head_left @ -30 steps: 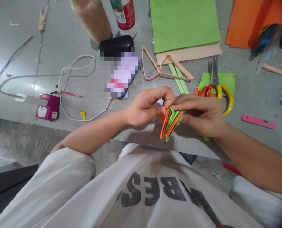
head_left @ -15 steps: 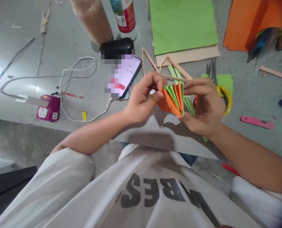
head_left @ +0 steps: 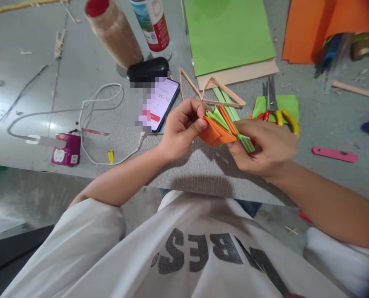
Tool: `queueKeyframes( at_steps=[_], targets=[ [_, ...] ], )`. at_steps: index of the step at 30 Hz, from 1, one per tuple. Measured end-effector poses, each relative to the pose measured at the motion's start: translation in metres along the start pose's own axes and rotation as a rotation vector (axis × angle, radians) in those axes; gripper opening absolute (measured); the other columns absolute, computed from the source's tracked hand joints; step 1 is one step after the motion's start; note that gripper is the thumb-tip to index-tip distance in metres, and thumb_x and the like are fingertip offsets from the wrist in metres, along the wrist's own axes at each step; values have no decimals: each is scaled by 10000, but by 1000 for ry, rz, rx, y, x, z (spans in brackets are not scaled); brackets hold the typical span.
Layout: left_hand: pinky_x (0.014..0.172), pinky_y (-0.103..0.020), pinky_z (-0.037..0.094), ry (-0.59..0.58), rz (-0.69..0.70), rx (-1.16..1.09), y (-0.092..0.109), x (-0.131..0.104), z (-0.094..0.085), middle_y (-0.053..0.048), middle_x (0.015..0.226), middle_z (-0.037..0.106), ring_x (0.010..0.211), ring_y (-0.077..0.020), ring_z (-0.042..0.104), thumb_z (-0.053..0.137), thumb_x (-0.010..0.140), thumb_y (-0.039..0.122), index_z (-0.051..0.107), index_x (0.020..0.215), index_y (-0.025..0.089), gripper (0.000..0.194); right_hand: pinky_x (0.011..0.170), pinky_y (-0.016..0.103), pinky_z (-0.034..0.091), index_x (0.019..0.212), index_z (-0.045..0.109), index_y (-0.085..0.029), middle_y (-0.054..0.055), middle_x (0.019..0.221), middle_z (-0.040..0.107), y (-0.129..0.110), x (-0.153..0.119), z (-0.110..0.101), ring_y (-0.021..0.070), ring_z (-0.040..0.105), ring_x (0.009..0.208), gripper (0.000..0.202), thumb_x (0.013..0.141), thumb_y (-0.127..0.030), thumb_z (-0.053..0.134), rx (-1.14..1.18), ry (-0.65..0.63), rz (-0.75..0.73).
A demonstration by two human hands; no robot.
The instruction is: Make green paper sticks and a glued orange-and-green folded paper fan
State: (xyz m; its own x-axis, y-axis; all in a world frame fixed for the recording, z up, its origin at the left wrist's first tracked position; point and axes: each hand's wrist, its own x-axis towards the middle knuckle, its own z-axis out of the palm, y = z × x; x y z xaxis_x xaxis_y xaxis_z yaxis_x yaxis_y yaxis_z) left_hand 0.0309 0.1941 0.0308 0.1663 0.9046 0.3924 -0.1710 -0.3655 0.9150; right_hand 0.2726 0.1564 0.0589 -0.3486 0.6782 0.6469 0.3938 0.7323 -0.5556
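A folded orange and green paper piece (head_left: 217, 130), with several pleats, is held between both hands above the table's front part. My left hand (head_left: 182, 128) pinches its left end between thumb and fingers. On its right end my right hand (head_left: 261, 145) is closed, thumb below and fingers above. Green paper strips (head_left: 229, 105) lie beneath the folded paper and run under my right hand. Behind the hands rests a bent wooden-strip frame (head_left: 223, 92). Scissors (head_left: 276, 109) with red and yellow handles lie on green paper just beyond my right hand.
Green sheets (head_left: 230, 37) lie at the back, orange sheets (head_left: 305, 33) at the back right. A phone (head_left: 164, 103), black case (head_left: 148, 69), bottle (head_left: 153, 29) and brown container (head_left: 116, 37) stand or lie left of centre. A purple adapter (head_left: 66, 149) and pink cutter (head_left: 335, 154) flank the hands.
The folded paper's pleats have closed up and tilted, showing more of an orange face. My right hand's fingers have moved left and down over it. The view has shifted slightly.
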Motion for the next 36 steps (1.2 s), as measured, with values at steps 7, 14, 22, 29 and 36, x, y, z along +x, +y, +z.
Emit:
queueKeyframes(
  at_steps=[7, 14, 22, 29, 36],
  targets=[
    [839, -352, 634, -5, 39, -4, -1, -2, 3, -7, 943, 718, 883, -164, 742, 859, 1046, 680, 667, 968, 259, 469, 844, 496, 738, 1328, 839, -318, 92, 1160, 911, -6, -2, -4, 337, 895, 996, 238, 1111, -363, 751, -130, -11, -83],
    [869, -362, 656, -16, 27, 17, -4, -1, 0, -10, 956, 736, 933, -176, 770, 897, 999, 705, 683, 976, 263, 491, 807, 426, 709, 1314, 819, -304, 71, 1141, 914, 3, -8, 2, 293, 895, 967, 227, 1120, -305, 700, -98, 40, -111],
    [879, -390, 665, -29, 103, 76, -5, 3, -5, -11, 941, 764, 917, -186, 778, 914, 988, 684, 717, 954, 263, 466, 698, 310, 636, 1128, 773, -262, 21, 1012, 900, -4, 1, 3, 192, 840, 836, 153, 1067, -168, 670, -225, 79, -213],
    [785, -375, 634, -3, 158, 126, -3, 3, -6, -7, 865, 733, 819, -176, 725, 909, 987, 699, 717, 885, 265, 486, 668, 361, 589, 1111, 754, -264, 31, 950, 882, -7, 0, 1, 207, 825, 779, 76, 1071, -221, 706, -227, 27, -237],
    [789, -397, 618, 21, -1, 120, 7, 1, -1, -16, 837, 685, 823, -190, 700, 898, 927, 810, 657, 832, 258, 609, 734, 387, 617, 1006, 798, -335, 13, 876, 829, -7, -9, 4, 215, 778, 797, 188, 1102, -438, 674, -152, -9, -44]
  ],
)
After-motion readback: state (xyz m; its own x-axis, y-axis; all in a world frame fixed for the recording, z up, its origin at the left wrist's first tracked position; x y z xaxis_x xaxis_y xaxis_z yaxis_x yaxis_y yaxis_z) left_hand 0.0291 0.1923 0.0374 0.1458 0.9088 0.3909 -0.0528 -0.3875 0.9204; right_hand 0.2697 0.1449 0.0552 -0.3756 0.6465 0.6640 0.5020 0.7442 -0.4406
